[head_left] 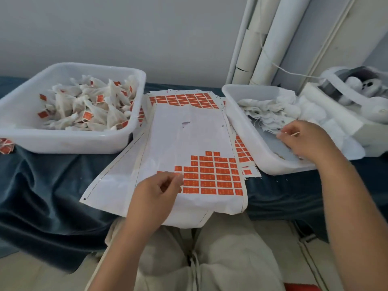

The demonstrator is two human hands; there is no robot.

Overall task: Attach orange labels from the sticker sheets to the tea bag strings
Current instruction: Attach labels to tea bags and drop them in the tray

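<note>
On the bench, under a dark blue cloth (52,185), two white plastic tubs stand with sticker sheets between them. At the left, the larger tub (69,143) is heaped with tea bags (90,106) whose strings already carry orange tags. At the right, the smaller tub (247,127) is tilted, its near edge resting over the sheets, and it holds a loose pile of untagged tea bags (266,112).

The top sticker sheet (189,133) is mostly bare white backing. Its remaining orange labels (214,175) form a stepped block at the near right corner. Another sheet (184,99) with full rows of labels lies behind it, and more sheets show under the right tub.

The left hand (159,190) sits at the left edge of that block, fingers curled. Its grip is closed, thumb against forefinger, on a label at the edge. The right hand (304,141) reaches into the smaller tub, at the near edge of the pile. Its grip is pinched on a thin pale string (292,134), the other fingers curled beneath.

A few loose labels (6,145) lie at the far left of the cloth. White pipes (273,38) rise against the wall behind the right tub.
</note>
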